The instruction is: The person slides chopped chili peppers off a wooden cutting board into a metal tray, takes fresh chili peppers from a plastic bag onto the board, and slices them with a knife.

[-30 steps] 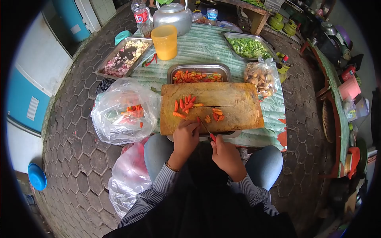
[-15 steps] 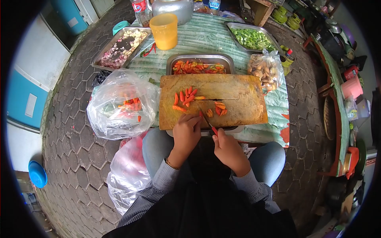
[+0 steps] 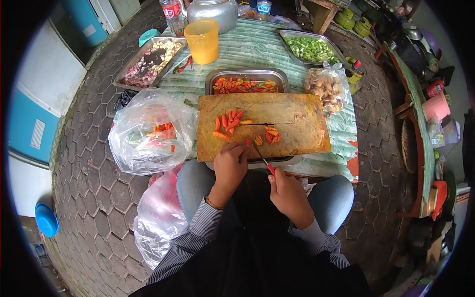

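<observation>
My left hand point(image 3: 230, 166) is closed at the near edge of a wooden cutting board point(image 3: 292, 111), pinching a red chili point(image 3: 248, 142) at its fingertips. In my right hand point(image 3: 288, 190) is a small knife point(image 3: 270, 168) with a red handle, its blade pointing up-left beside that chili. Several whole chilies point(image 3: 232, 120) lie on the board's left half, and cut pieces point(image 3: 271, 134) rest near its middle. Behind the board, a metal pan point(image 3: 282, 75) holds more orange and red chilies. The board covers the pan's near part.
A plastic bag with chilies point(image 3: 153, 131) is at left. Further back are a tray of chopped onion and garlic point(image 3: 153, 62), a yellow cup point(image 3: 202, 44), a kettle point(image 3: 217, 15), a tray of chopped greens point(image 3: 312, 48) and a bag of mushrooms point(image 3: 326, 89).
The view has shifted slightly. The knife blade has moved a little away from the chili in my left fingers, and my right hand has shifted slightly right and down.
</observation>
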Available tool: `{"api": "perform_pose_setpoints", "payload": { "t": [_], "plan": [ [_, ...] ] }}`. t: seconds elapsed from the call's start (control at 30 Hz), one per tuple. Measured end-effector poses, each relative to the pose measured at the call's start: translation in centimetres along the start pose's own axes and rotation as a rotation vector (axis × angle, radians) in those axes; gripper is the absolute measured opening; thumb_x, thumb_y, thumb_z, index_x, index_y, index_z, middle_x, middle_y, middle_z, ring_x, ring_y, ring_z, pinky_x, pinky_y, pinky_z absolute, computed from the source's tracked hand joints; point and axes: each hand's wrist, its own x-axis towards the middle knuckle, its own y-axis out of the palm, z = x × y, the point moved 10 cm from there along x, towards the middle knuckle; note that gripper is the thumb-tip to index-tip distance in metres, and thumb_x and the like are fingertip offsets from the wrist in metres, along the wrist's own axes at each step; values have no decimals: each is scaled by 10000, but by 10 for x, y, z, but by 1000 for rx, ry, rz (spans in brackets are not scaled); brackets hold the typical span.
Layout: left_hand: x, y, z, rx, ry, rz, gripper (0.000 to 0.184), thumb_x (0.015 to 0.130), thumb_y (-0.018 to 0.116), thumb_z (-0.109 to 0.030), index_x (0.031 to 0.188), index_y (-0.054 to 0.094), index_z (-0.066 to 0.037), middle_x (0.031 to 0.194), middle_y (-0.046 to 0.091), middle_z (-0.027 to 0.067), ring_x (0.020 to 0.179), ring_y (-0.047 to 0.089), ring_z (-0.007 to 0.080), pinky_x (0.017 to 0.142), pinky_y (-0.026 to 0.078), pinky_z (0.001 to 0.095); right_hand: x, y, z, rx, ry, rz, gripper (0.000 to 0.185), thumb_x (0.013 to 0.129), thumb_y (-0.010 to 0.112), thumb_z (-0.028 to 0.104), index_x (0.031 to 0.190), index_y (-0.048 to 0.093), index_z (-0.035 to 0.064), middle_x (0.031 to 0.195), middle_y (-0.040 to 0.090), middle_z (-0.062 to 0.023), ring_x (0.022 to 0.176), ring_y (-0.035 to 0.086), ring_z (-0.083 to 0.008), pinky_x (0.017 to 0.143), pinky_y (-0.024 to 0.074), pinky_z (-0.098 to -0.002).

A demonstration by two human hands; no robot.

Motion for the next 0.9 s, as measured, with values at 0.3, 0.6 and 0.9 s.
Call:
{"api": "perform_pose_setpoints", "payload": {
  "t": [0.3,0.6,0.9],
  "plan": [
    [-1,1,3,-54,16,-27,68,729,644,-20,779,687,-36,788,655,73,730,595,275,637,494,381,13,12,-5,41,8,51,217,963,464,206,903,436,-1,664,567,-267,665,580,-455,574,426,-525],
    [0,0,1,-17,-6,-5,92,738,678,-16,827,702,-11,864,684,111,753,631,290,675,508,359,25,12,5,132,-21,22,224,973,451,198,895,428,-10,615,549,-258,630,563,-461,554,399,-524],
    [-1,0,2,-20,-33,4,98,732,676,-6,827,700,-8,868,683,113,764,635,292,687,510,360,22,21,8,112,73,43,199,970,453,184,907,419,-2,664,567,-269,685,576,-476,579,422,-540]
  ]
}}
